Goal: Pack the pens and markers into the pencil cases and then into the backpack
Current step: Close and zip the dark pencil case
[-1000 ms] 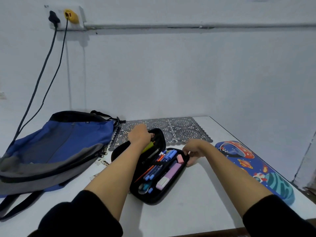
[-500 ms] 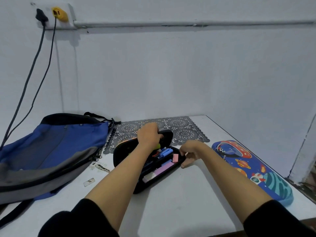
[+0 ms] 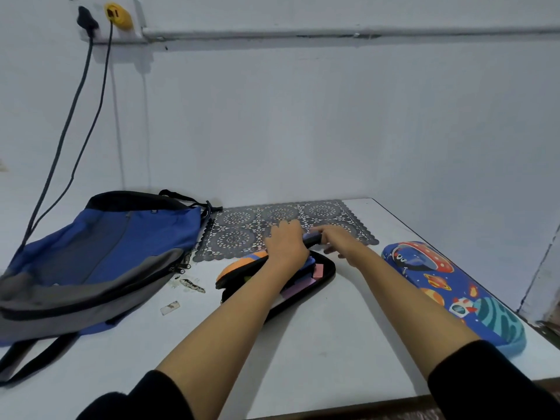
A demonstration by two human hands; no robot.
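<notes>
White table, two hands, two pencil cases, one backpack

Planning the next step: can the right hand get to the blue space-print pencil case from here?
Probably yes: the blue space-print pencil case lies beside the right hand with bare white table between.

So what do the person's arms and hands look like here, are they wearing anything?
Both forearms are bare, with black sleeves pushed up near the elbows: one on the left arm and one on the right arm. The left hand and right hand are bare too; no gloves, watch, rings or bracelets are visible from this view.
</notes>
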